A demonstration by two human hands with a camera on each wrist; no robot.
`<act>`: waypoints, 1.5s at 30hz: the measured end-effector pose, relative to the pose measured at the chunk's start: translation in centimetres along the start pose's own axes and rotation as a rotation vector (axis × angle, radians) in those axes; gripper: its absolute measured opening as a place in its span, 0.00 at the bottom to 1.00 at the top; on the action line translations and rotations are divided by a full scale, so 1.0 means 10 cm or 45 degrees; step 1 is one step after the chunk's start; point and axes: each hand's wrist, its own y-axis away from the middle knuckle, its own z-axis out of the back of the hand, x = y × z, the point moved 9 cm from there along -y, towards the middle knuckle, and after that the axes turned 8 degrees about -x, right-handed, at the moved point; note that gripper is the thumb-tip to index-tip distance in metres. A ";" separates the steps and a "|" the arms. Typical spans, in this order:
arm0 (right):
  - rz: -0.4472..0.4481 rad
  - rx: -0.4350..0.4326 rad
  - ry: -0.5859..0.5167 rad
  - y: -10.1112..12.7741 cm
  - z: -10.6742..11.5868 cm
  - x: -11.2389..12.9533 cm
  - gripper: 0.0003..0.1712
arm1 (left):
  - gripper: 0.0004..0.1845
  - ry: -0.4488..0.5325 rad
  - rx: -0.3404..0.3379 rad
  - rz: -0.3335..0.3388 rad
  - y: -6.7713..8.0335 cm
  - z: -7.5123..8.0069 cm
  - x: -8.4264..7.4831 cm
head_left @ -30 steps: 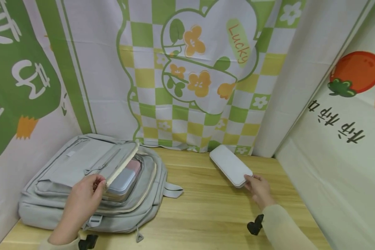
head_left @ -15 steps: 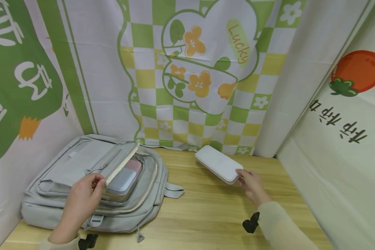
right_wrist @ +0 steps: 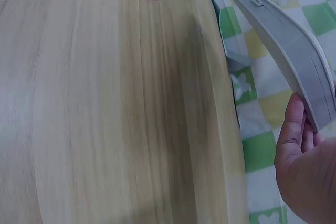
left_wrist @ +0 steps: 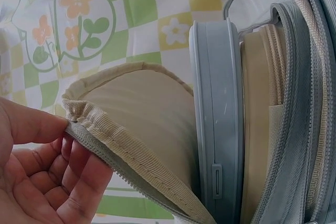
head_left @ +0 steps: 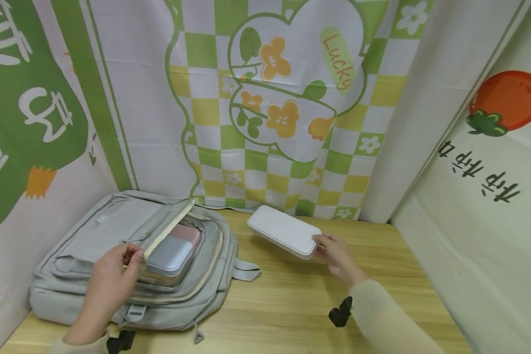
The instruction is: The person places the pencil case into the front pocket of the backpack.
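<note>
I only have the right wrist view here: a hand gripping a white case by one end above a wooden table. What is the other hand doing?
Observer: The left hand pinches the flap of a grey backpack, lifting it open.
Operator: Anything inside the bag already?
Observer: Yes, a grey-blue box with a pink part sits in the open compartment.
Operator: Where is the white case relative to the bag?
Observer: The white case, held by the right hand, is just right of the backpack, not touching it.
</note>
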 end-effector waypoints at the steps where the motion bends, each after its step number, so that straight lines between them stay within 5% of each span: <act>1: -0.001 0.013 0.005 0.01 -0.05 0.00 0.12 | 0.04 0.000 -0.005 0.002 0.00 0.01 0.00; 11: 0.071 0.197 -0.115 0.09 -0.54 0.01 0.11 | 0.04 -0.002 -0.035 -0.005 0.00 0.03 -0.01; 30: -0.031 0.237 -0.160 0.11 -1.24 -0.14 0.02 | 0.03 -0.007 -0.059 0.011 0.01 0.04 0.00; 45: -0.038 0.265 -0.159 0.12 -1.59 -0.24 0.11 | 0.02 -0.013 -0.089 -0.007 0.02 0.06 -0.03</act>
